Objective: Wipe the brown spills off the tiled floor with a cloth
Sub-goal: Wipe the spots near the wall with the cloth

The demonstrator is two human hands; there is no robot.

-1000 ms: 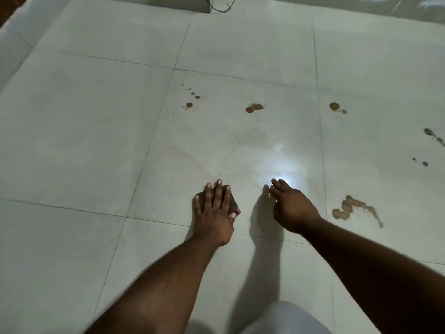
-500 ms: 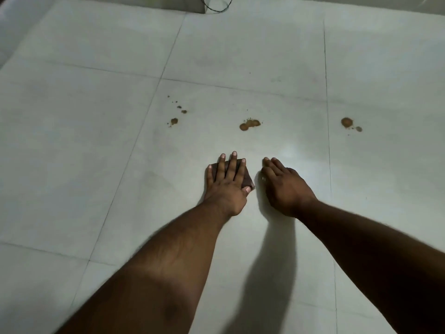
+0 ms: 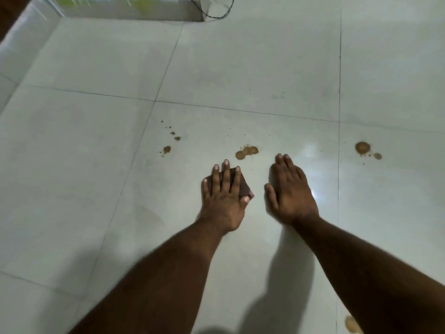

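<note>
My left hand (image 3: 224, 198) lies flat with spread fingers on a small dark brown cloth (image 3: 244, 186), pressing it to the pale tiled floor (image 3: 96, 165). A brown spill (image 3: 246, 151) sits just beyond its fingertips, slightly right. My right hand (image 3: 290, 191) rests palm-down on the bare tile beside the cloth, holding nothing. Small brown drops (image 3: 167, 149) lie further left, a round brown spot (image 3: 362, 147) with a smaller drop lies to the right, and part of another brown spill (image 3: 351, 324) shows at the bottom right edge.
A low white base or wall edge (image 3: 132, 9) runs along the top, with a black cable (image 3: 216, 13) looping down at its corner. A wall skirting (image 3: 21, 42) borders the far left. Grout lines cross the floor.
Both hands have slid forward across the tile toward the middle spill, the left one pushing the cloth. The view has moved forward, and the large spill at the right is now at the bottom edge.
</note>
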